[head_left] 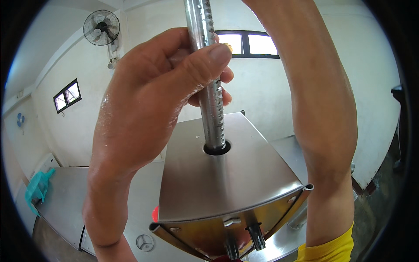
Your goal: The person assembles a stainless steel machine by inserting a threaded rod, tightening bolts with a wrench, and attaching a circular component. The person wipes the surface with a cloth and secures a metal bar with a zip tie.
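Note:
My left hand [152, 87] is closed around a shiny metal tube [214, 115], thumb in front and fingers behind. Wet drops glisten on the hand and the tube, which has rows of small bumps down one side. The tube stands almost upright, its lower end in a round hole [217, 150] in the top of a boxy stainless steel machine [227, 183]. Its upper end runs out of view. My right forearm [323, 83] is raised on the right, and its hand lies beyond the top edge. A small yellowish bit [228, 47] shows by my left thumb tip.
Two black knobs [256, 238] project from the machine's near face. A three-spoked metal ring [145, 243] lies on the steel table to its left. A teal plastic bag [39, 187] hangs at another table's corner. A fan [101, 28] is mounted on the wall.

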`<state>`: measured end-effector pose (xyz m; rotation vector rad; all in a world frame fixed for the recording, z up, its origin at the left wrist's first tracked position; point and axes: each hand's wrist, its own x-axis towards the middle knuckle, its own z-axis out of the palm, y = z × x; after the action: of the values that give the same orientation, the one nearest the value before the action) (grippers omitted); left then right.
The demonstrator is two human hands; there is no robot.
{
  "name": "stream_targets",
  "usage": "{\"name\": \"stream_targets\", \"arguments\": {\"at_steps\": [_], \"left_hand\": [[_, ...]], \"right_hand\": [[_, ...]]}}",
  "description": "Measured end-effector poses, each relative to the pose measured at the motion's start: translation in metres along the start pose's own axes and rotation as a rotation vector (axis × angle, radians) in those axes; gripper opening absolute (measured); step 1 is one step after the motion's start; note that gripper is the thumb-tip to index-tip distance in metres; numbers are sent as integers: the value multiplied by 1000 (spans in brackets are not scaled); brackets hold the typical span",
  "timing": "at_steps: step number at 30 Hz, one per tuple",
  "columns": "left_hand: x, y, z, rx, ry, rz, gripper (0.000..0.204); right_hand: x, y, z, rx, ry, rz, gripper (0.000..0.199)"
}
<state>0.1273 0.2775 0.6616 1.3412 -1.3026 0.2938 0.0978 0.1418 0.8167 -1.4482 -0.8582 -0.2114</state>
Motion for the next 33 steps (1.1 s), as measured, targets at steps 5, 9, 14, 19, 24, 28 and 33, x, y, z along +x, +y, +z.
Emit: {"name": "stream_targets", "arguments": {"at_steps": [5,9,14,19,24,28,33], "left_hand": [[-3,7,2,-27,-35,-75,39],[-1,9,4,43,-106,-168,38],[-29,16,-2,211,64,-322,36],[-22,17,17,112,86,-293,39],[-20,18,13,149,51,-326,38],[-19,20,16,222,-21,-327,36],[-24,16,14,220,61,-298,36]], "right_hand": [[3,8,-7,-14,-10,-114,47],[-13,13,-14,-8,-193,-1,46],[-2,59,7,137,-81,-17,45],[-11,48,-5,103,-39,-20,40],[-27,47,13,-7,245,-59,32],[-36,49,-7,116,90,-110,31],[-42,50,9,90,172,-73,30]]}}
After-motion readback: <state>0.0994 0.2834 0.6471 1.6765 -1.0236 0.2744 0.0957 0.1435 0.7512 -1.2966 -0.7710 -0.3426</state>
